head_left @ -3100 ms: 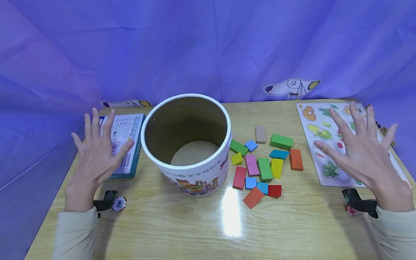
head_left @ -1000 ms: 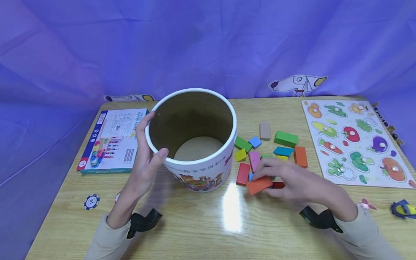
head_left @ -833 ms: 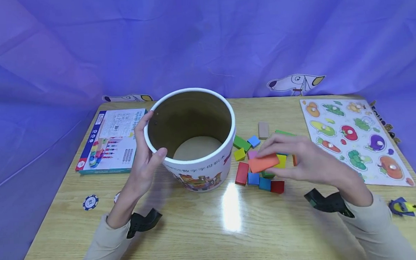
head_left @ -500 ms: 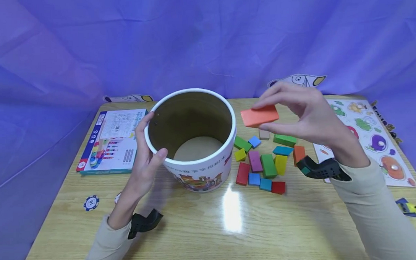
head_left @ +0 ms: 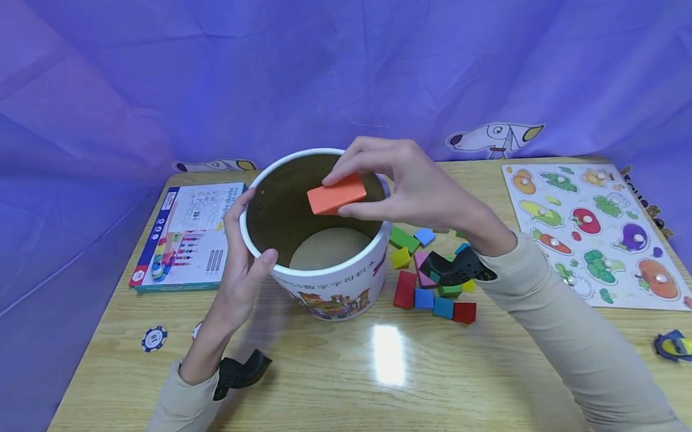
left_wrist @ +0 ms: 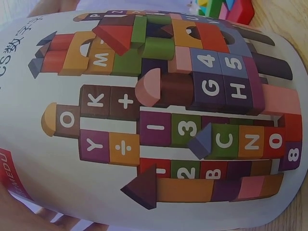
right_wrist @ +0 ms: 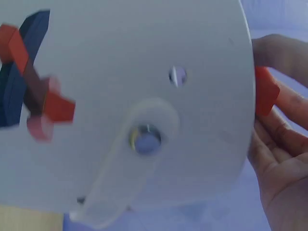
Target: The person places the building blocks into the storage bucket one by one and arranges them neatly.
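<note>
An orange-red block [head_left: 338,194] is pinched between the thumb and fingers of my right hand [head_left: 396,179], over the mouth of a white bucket [head_left: 326,293]. My left hand [head_left: 239,277] grips the left side of this bucket, thumb at the rim and fingers round the outside. Bare floor shows inside the bucket. Printed toy-brick buildings [left_wrist: 192,120] fill its wall in the left wrist view. From the right wrist, the block [right_wrist: 265,91] shows past the bucket's edge beside a white handle strap [right_wrist: 125,163]. Several coloured blocks [head_left: 404,290] lie right of the bucket, some hidden by my right forearm.
A boxed toy set [head_left: 186,237] lies at the left, with a poker chip [head_left: 154,338] in front of it. On the right are a vegetable puzzle board [head_left: 601,232] and a small blue-yellow toy [head_left: 677,345]. A purple curtain [head_left: 341,70] hangs behind the table.
Both hands began open and apart. The left took hold of the bucket; the right picked the orange-red block from the pile, raised it and carried it left over the bucket.
</note>
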`<state>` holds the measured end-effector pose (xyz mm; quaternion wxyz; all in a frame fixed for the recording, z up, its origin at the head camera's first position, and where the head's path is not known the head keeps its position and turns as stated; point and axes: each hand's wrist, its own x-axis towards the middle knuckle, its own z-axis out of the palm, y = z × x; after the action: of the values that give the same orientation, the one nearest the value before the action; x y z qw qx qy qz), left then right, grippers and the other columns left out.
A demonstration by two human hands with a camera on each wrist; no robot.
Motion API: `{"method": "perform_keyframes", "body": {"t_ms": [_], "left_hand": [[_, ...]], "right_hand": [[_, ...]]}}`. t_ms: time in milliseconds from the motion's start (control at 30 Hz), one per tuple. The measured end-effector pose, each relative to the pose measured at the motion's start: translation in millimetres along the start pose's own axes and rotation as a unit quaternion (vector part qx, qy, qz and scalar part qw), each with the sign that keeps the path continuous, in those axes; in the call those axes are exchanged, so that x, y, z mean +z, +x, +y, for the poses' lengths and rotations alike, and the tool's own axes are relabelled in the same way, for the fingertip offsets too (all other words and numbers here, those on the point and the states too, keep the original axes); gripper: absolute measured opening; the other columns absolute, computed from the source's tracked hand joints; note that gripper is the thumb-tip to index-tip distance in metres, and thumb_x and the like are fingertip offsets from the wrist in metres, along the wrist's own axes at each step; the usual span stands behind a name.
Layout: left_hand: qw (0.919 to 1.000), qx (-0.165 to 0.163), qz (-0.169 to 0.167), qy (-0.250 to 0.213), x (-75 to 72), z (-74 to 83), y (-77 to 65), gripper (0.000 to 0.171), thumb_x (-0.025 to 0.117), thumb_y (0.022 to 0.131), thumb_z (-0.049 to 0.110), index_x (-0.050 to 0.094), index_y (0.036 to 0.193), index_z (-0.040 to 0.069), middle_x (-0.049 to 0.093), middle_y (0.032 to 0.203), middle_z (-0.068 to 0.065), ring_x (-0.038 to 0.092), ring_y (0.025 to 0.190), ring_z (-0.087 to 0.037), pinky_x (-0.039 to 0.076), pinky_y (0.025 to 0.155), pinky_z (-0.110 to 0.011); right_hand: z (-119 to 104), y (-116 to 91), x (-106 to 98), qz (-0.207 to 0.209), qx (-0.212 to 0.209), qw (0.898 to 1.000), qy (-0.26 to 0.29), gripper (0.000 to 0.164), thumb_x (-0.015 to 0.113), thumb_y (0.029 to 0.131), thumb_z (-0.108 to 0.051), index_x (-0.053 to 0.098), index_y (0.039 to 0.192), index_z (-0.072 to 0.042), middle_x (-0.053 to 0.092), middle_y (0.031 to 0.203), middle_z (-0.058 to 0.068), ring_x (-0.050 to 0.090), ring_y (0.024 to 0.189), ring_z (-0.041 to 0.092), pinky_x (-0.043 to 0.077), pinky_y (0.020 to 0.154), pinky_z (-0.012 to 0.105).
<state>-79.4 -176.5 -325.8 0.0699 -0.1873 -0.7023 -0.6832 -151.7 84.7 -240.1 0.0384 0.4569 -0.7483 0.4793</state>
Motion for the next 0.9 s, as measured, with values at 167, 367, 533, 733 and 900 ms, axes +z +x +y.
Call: {"method": "perform_keyframes", "body": {"t_ms": [167, 367, 533, 733, 900], "left_hand": [[1.0000, 0.001, 0.001, 0.004, -1.0, -1.5, -0.2, 0.075, 0.054, 0.089, 0.023, 0.014, 0.152, 0.026, 0.020, 0.158, -0.002, 0.025, 0.142, -0.034, 0.035, 0.111, -0.058], [1.0000, 0.007, -0.005, -0.001, -0.2, -0.5, 0.2, 0.076, 0.055, 0.089, 0.024, 0.014, 0.152, 0.027, 0.019, 0.158, -0.004, 0.025, 0.142, -0.035, 0.033, 0.111, -0.057], [0.9999, 0.012, -0.006, -0.003, -0.1, -0.6, 0.6, 0.075, 0.055, 0.090, 0.024, 0.014, 0.153, 0.026, 0.019, 0.158, -0.005, 0.025, 0.142, -0.037, 0.038, 0.110, -0.046], [0.9997, 0.020, -0.011, -0.003, 0.9, -1.3, 1.4, 0.076, 0.056, 0.090, 0.025, 0.013, 0.153, 0.023, 0.019, 0.158, -0.007, 0.022, 0.141, -0.039, 0.034, 0.112, -0.050], [0.9998, 0.017, -0.002, -0.003, 1.2, -0.4, 0.7, 0.076, 0.057, 0.090, 0.027, 0.014, 0.153, 0.024, 0.018, 0.158, -0.005, 0.022, 0.142, -0.034, 0.027, 0.111, -0.063]], "right_hand": [[-2, 4, 7, -0.012, -0.002, 1.000, -0.009, 0.031, 0.082, 0.078, -0.015, 0.074, 0.108, -0.014, 0.067, 0.105, -0.005, 0.059, 0.101, 0.007, 0.049, 0.091, 0.029], [1, 1, 9, -0.027, 0.012, 1.000, -0.003, 0.029, 0.079, 0.080, -0.011, 0.073, 0.108, -0.012, 0.068, 0.107, -0.003, 0.062, 0.097, 0.007, 0.053, 0.089, 0.029], [1, -7, 6, -0.017, -0.001, 1.000, 0.007, 0.031, 0.079, 0.080, -0.009, 0.073, 0.109, -0.012, 0.068, 0.106, -0.004, 0.063, 0.097, 0.008, 0.054, 0.088, 0.028], [-4, -39, -9, 0.021, -0.016, 1.000, 0.013, 0.039, 0.079, 0.075, 0.005, 0.072, 0.111, -0.007, 0.068, 0.108, 0.000, 0.062, 0.100, 0.015, 0.053, 0.087, 0.026], [6, -87, -25, 0.033, 0.038, 0.999, -0.009, 0.048, 0.079, 0.071, 0.010, 0.069, 0.115, -0.008, 0.066, 0.111, 0.004, 0.060, 0.102, 0.014, 0.051, 0.090, 0.021]]}}
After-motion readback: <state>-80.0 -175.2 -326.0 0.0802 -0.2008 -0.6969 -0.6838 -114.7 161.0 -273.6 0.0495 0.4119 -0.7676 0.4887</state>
